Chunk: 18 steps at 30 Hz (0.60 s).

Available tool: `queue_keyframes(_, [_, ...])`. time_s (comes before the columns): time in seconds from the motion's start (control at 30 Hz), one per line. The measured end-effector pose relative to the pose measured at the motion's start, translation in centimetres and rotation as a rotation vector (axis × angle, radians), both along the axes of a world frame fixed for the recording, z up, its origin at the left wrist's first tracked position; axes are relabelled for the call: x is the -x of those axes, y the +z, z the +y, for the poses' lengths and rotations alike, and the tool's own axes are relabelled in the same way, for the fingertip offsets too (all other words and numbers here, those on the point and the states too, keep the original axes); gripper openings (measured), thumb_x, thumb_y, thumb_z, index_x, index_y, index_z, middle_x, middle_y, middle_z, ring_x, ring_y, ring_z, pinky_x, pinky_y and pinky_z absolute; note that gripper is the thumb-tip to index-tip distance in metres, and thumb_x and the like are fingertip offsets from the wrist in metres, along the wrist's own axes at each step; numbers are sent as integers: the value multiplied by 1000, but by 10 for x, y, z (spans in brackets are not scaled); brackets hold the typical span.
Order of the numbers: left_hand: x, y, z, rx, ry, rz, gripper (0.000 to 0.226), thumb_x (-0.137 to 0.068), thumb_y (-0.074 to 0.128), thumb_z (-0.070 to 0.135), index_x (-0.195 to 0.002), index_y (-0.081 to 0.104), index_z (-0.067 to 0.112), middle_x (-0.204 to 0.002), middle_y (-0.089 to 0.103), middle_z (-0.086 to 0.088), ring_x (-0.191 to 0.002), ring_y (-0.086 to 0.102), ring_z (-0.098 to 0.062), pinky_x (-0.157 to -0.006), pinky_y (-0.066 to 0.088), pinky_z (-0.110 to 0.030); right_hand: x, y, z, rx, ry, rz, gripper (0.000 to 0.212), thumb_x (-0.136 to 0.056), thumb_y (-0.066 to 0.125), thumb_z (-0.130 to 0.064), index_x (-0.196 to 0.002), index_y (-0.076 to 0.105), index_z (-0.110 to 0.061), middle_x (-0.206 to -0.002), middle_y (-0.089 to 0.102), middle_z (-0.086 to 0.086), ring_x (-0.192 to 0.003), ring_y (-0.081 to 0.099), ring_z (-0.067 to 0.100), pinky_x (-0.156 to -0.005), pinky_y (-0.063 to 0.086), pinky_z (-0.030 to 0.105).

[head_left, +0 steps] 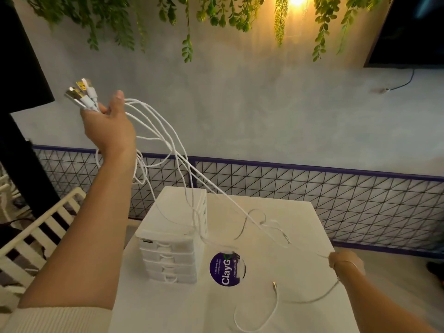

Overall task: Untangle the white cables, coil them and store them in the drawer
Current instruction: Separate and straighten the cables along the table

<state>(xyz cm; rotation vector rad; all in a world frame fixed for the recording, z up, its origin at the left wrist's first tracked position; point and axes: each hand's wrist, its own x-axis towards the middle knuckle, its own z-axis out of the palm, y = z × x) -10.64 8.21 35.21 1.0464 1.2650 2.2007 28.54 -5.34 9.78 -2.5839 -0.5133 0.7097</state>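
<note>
White cables (168, 140) stretched taut between your raised left hand and your low right hand

Your left hand (108, 123) clenches the bundled plug ends, which point up and left; the strands run long-axis down and right, over the drawer unit (173, 236), to your right hand (343, 261) pinching one strand above the table (300, 236). Pull harder and the draped loops could snag and tip the unit, or tighten the knot near it. One loose end lies by the purple sticker (225, 270).
</note>
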Motion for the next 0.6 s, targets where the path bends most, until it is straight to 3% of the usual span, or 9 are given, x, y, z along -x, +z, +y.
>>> queue_keyframes(0.1, [-14,-1,-6,18,-63,41,18,-91,59,32,-91,43,24,-81,46,15,-68,48,6,-59,41,-1,17,9,16,-95,-23,-47,35,-91,50,-16,-113,59,8,-111,60,24,-105,58,38,-80,45,37])
queue_keyframes(0.2, [-27,-8,-11,38,-106,93,20,-91,59,33,-83,41,28,-78,45,15,-67,48,4,-58,42,-4,40,41,43,-238,205,-103,37,-95,44,-29,-107,65,0,-112,62,20,-103,56,33,-88,43,36])
queue_keyframes(0.3, [-37,-16,-14,52,-163,134,29,-90,60,32,-75,35,30,-74,43,13,-64,47,2,-59,42,-7,56,83,63,-508,381,-71,34,-96,45,-32,-103,68,-9,-105,66,11,-94,56,23,-89,43,38])
queue_keyframes(0.43, [-42,-23,-19,75,-190,168,25,-90,60,32,-78,40,23,-73,44,11,-62,46,1,-54,42,-5,78,144,73,-801,557,-34,31,-98,42,-30,-106,65,-12,-73,56,0,-63,46,9,-62,40,24])
queue_keyframes(0.6, [-54,-31,-29,181,-289,327,33,-91,57,35,-70,35,22,-66,42,7,-52,39,-6,-46,38,-14,105,196,69,-920,685,58,25,-98,41,-31,-104,63,-21,-61,44,-4,-50,36,7,-43,34,12])
